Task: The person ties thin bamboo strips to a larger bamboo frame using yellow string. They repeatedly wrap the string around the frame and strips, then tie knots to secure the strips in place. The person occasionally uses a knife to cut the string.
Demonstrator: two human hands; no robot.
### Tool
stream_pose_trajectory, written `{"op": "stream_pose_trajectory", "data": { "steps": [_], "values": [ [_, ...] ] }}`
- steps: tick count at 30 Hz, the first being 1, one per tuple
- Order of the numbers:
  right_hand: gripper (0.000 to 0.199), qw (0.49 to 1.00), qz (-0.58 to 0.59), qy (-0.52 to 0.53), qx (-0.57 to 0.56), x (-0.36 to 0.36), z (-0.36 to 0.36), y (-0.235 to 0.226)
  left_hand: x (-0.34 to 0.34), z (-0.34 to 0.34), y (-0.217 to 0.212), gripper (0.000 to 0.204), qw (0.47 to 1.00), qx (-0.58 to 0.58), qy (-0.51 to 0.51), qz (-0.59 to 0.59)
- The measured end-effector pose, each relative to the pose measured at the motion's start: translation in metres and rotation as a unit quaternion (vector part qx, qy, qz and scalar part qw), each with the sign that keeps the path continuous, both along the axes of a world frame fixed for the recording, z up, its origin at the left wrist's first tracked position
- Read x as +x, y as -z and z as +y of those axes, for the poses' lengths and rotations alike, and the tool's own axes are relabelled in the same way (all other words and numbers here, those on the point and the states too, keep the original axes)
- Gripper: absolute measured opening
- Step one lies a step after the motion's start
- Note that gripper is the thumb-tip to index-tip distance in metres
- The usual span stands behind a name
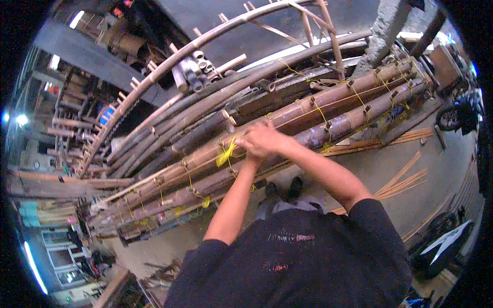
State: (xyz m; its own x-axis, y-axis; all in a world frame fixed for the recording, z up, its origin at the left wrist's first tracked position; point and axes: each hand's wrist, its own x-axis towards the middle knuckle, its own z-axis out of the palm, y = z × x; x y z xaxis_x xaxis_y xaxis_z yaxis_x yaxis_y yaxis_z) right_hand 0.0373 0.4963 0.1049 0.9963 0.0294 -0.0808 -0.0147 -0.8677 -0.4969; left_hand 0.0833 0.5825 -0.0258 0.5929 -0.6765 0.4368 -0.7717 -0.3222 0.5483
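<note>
My two hands meet over a long bamboo pole and overlap there. My left hand is closed, its fingertips at a bundle of bright yellow cord that hangs against the pole. Just above it, my right hand is bent with its fingers closed near the pole's upper side; what lies between them is hidden. A second, darker bamboo pole runs alongside, nearer to me. Yellow cord loops and short pegs sit at intervals along both poles.
Beyond lie more long poles and a stack of short cut tubes. A curved bamboo frame with rungs arches behind them. Thin bamboo strips lie on the floor at right, near a motorbike. A pale post stands far right.
</note>
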Motion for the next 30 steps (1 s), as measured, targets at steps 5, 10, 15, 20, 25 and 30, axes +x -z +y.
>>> {"op": "stream_pose_trajectory", "data": {
  "steps": [5,10,15,20,25,30],
  "values": [
    [0.056,0.981,0.082,0.137,0.112,0.049,-0.084,0.057,0.006,-0.005,-0.035,0.027,0.985,0.136,0.014,0.103],
    [0.040,0.937,-0.009,-0.032,0.349,-0.058,-0.039,0.002,0.001,-0.001,-0.036,0.024,0.981,0.147,-0.037,0.125],
    [0.042,0.959,-0.124,0.051,0.248,-0.119,0.018,0.101,0.004,-0.022,-0.075,0.025,0.970,0.055,-0.019,0.235],
    [0.034,0.995,-0.087,0.028,0.027,-0.128,0.033,0.099,0.077,-0.090,-0.103,0.025,0.982,-0.039,-0.003,0.184],
    [0.019,0.991,-0.095,0.001,-0.093,-0.126,0.099,0.066,0.119,-0.070,-0.017,0.033,0.975,0.195,-0.068,0.081],
    [0.040,0.981,-0.007,-0.058,0.187,-0.134,0.203,0.102,0.109,0.026,-0.092,0.033,0.986,0.127,-0.013,0.103]
  ]
}}
